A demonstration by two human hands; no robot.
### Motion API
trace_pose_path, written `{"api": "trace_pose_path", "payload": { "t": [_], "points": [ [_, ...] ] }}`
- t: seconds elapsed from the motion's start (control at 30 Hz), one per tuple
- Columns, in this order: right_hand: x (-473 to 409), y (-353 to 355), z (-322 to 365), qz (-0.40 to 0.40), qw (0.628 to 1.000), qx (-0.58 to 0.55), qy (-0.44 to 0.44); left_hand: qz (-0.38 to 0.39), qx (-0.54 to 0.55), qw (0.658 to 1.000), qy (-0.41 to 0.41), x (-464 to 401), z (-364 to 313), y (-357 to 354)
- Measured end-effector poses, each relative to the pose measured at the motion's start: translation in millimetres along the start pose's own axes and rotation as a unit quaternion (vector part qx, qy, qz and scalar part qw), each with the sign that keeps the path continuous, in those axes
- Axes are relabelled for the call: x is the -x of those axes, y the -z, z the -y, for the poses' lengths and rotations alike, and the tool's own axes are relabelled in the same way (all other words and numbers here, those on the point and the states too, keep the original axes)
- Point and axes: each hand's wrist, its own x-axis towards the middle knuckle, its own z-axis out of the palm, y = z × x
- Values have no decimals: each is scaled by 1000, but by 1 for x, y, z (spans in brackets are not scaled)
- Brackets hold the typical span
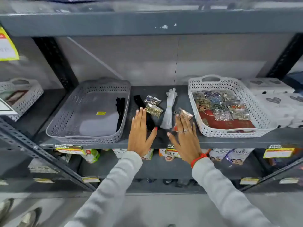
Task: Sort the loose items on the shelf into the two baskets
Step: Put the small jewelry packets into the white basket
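Note:
A grey basket (68,122) stands on the left of the shelf with a black bundle (120,110) along its right wall. A white basket (196,112) on the right holds several clear jewellery packets. Between them lie a black bundle (139,100), two jewellery packets (152,100) (154,110), a white bundle (168,108) and another clear packet (184,114). My left hand (141,130) lies flat, fingers apart, over the near end of the black bundle. My right hand (185,133) rests flat with its fingertips on the clear packet, beside the white basket.
The dark shelf (164,140) has a front edge with yellow price labels. White boxes (278,99) stand right of the white basket. Another white basket (21,95) sits at far left. A lower shelf holds packaged goods. The upper shelf beam runs overhead.

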Motion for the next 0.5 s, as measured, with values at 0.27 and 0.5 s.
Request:
{"api": "trace_pose_path", "payload": {
  "t": [0.27, 0.5],
  "points": [
    [-20, -8, -22, 53, 997, -36, -39, 164, -199, 964, 69, 4, 18, -21],
    [-49, 21, -17, 87, 990, 4, -107, 174, -218, 956, 92, 6, 17, -21]
  ]
}}
